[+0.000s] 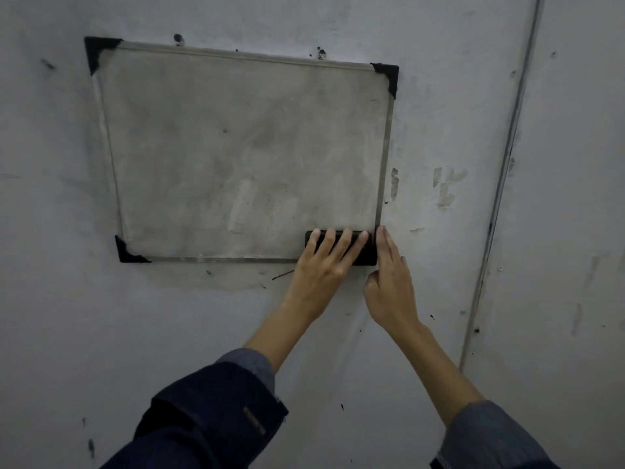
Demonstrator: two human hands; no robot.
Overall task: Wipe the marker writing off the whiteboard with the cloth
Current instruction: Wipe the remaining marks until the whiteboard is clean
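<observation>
A smudged grey whiteboard (243, 154) with black corner caps hangs on the wall. No clear writing shows on it, only faint smears. A dark rectangular cloth or eraser pad (367, 253) lies flat against the board's lower right corner. My left hand (324, 265) presses on the pad with straight, spread fingers. My right hand (389, 279) is at the pad's right end, its fingers straight up along the board's edge and the thumb tucked below the pad.
The wall (473, 130) around the board is grey, scuffed and spotted with marks. A thin vertical pipe or cable (507, 164) runs down the wall at the right. Two nails (178, 38) stick out above the board.
</observation>
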